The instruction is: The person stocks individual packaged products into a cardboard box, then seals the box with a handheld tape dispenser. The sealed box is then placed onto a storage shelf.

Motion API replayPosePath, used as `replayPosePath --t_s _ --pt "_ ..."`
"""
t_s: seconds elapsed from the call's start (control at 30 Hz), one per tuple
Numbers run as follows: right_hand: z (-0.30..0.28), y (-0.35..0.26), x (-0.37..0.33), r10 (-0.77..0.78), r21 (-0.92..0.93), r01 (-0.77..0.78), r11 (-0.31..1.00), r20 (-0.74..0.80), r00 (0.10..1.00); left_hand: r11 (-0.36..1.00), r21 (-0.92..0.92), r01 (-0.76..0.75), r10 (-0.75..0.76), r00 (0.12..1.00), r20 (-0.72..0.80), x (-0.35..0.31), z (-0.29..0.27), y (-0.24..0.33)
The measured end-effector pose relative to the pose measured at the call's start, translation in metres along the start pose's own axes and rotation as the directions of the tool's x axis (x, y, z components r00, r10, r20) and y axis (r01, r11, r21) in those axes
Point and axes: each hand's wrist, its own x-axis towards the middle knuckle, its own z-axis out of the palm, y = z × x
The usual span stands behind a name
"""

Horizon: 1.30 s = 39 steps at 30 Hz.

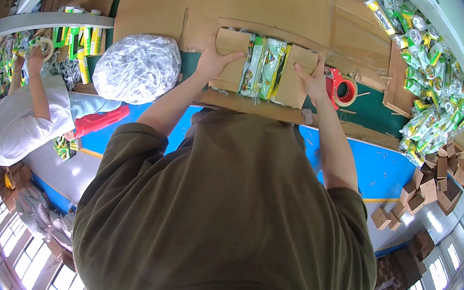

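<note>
A small cardboard box (232,59) lies in front of me on the workbench, its flaps folded out to the left and right. Between the flaps, several clear-wrapped packages (267,68) in green, yellow and white sit packed side by side. My left hand (214,61) grips the box's left side, thumb over the flap and fingers mostly hidden along the outer edge. On the opposite side my right hand (311,82) clasps the box the same way, thumb on the right flap. Just right of that hand is a red tape dispenser (331,88) with a roll of tape.
A bulging clear plastic bag (137,68) stands left of the box. Flat cardboard sheets (261,3) cover the bench behind. Wrapped packages (438,95) are heaped at right, above small cartons (433,181) on the floor. At left a co-worker (36,115) handles a tape roll (45,49).
</note>
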Motion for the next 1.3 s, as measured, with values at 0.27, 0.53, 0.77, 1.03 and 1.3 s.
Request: replayPosePath --t_s 0.27,0.53,0.77,1.03,1.3 --pt "0.007 0.014 0.003 -0.044 0.067 0.051 0.996 -0.101 0.994 0.985 -0.172 0.030 -0.009 0.992 0.123 0.036 -0.020 0.020" --pt "0.007 -0.004 0.014 0.140 0.174 -0.124 0.977 -0.085 0.986 0.949 -0.316 0.021 0.000 0.998 0.067 0.034 -0.007 0.028" --pt "-0.005 -0.029 0.028 0.164 -0.169 -0.160 0.973 0.011 0.986 0.683 0.325 -0.655 0.721 0.677 -0.151 0.052 -0.023 0.036" --pt "-0.010 -0.034 0.020 -0.228 -0.443 0.271 0.855 0.151 0.962 0.732 0.348 -0.585 0.464 0.803 0.374 0.041 -0.079 0.055" --pt "-0.033 -0.050 0.037 -0.018 -0.485 0.220 0.846 0.387 0.922 0.843 0.468 -0.264 -0.182 0.680 0.710 0.084 -0.028 0.096"
